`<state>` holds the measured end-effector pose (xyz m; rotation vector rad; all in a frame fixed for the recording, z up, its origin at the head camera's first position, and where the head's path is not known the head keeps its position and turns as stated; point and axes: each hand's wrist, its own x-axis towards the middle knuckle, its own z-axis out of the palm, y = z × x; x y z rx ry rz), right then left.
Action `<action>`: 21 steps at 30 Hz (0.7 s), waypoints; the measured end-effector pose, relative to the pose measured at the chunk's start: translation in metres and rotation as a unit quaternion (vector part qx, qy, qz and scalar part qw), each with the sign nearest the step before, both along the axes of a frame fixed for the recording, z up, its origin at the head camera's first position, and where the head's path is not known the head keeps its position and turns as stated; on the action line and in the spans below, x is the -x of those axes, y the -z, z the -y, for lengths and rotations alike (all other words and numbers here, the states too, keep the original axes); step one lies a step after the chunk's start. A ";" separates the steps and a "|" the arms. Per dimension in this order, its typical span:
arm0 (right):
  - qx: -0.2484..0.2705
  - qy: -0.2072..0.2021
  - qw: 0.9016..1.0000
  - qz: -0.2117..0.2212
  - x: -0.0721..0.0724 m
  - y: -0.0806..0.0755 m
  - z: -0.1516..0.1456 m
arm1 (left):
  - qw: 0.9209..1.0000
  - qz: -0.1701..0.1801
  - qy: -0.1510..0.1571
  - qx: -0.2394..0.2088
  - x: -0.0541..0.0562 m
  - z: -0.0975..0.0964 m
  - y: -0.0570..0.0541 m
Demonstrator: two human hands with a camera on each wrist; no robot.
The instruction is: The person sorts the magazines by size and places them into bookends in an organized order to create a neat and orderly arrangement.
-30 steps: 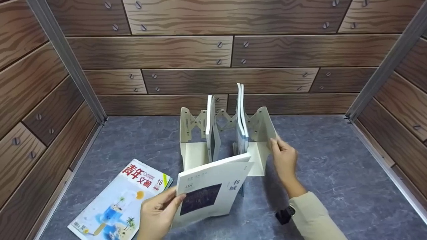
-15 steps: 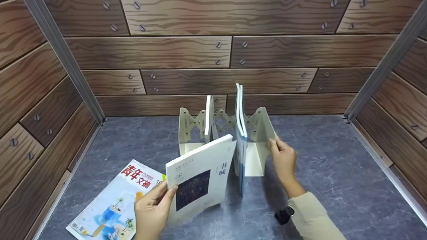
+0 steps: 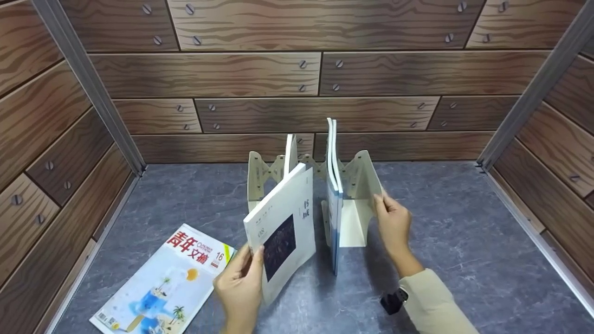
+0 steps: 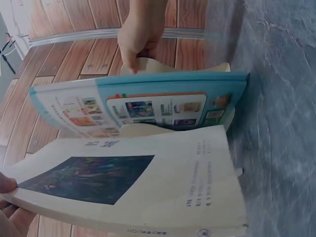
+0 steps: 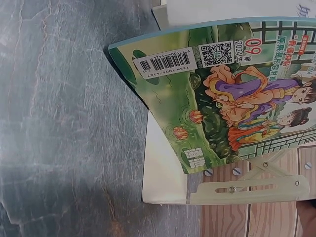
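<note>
My left hand (image 3: 239, 283) pinches a white magazine (image 3: 301, 195) with a dark picture by its near edge, thumb on the cover. The magazine is upright and angled, its far edge reaching over the front of a cream expandable book rack (image 3: 355, 227). My right hand (image 3: 394, 222) pinches the rack's right end plate (image 3: 369, 178) at its front edge. Two thin blue-and-white magazines (image 3: 335, 232) stand upright in the rack, right of the held one; the outer cover (image 5: 237, 98) shows cartoon figures in the right wrist view. Another white magazine (image 3: 289, 153) stands behind the held one, mostly hidden.
A magazine (image 3: 158, 283) with red characters and a beach picture lies flat on the grey marbled table (image 3: 464, 260), left of my left hand. Wood-patterned panels (image 3: 260, 74) close off the back and both sides.
My left hand first drew the white magazine left, then moved it right and forward toward the rack, turning it more edge-on. The right hand keeps its hold on the end plate.
</note>
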<state>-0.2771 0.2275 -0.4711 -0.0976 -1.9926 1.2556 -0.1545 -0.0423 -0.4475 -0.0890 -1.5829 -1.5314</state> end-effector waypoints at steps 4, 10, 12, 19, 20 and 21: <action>-0.005 0.004 1.000 -0.002 0.000 0.001 0.000 | 0.999 -0.042 -0.032 0.011 0.012 -0.012 0.005; -0.007 0.004 1.000 -0.007 0.000 0.001 0.001 | 0.990 -0.069 -0.110 0.061 0.030 -0.028 0.014; -0.006 0.001 1.000 -0.005 -0.001 0.001 0.001 | 0.986 -0.076 -0.130 0.074 0.035 -0.032 0.017; -0.002 0.006 1.000 0.003 0.000 0.001 0.001 | 0.985 -0.080 -0.131 0.077 0.048 -0.047 0.022; -0.002 0.007 1.000 0.002 0.000 0.001 0.001 | 0.986 -0.075 -0.129 0.074 0.049 -0.049 0.023; -0.003 0.007 1.000 0.002 0.000 0.001 0.001 | 0.987 -0.071 -0.127 0.070 0.050 -0.051 0.024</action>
